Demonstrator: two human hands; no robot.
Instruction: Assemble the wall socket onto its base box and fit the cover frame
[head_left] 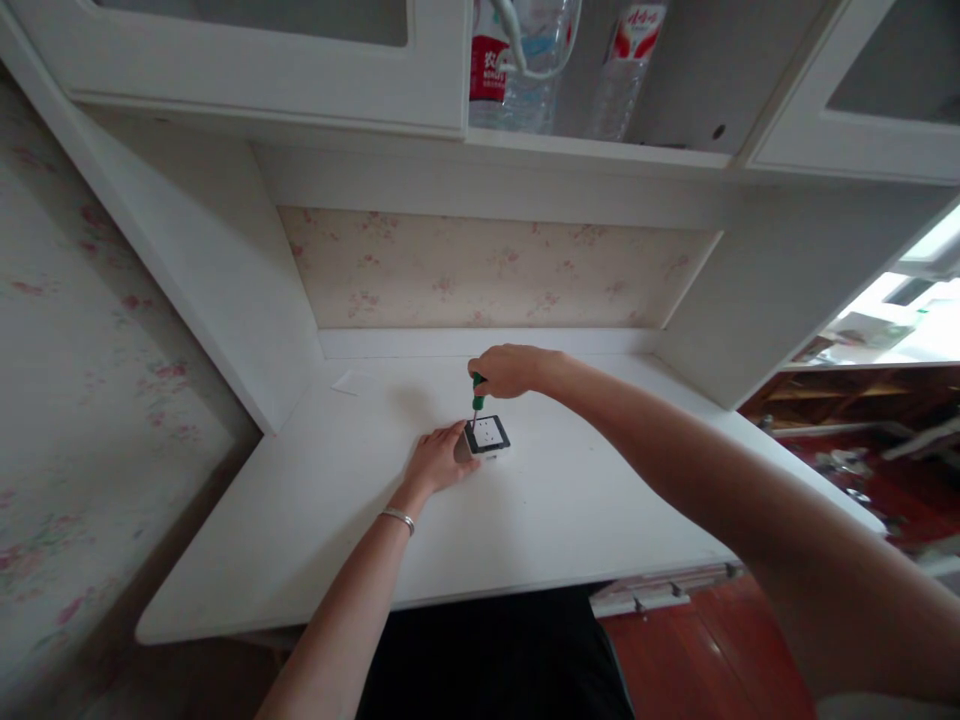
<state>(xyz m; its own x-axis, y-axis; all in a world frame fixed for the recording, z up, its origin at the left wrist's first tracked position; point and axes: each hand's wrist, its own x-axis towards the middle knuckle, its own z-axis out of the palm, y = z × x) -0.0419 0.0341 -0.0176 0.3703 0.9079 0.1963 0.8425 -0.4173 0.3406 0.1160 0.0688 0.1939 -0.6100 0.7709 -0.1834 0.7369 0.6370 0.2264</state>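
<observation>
A wall socket [489,432] with a white face and a dark frame sits on a white base on the desk. My left hand [439,458] grips its left side, fingers behind and thumb at the front. My right hand [511,370] is closed around the green handle of a screwdriver [478,392] above the socket. The screwdriver stands nearly upright, its tip down at the left edge of the dark frame. Whether the tip sits in a screw is too small to tell.
The white desk [577,510] has a thin white piece [352,383] lying at its back left. Overhead, a cabinet shelf holds several plastic bottles [630,60] and a white cable [517,45]. Side panels bound the desk left and right. A drawer [645,592] shows under the front edge.
</observation>
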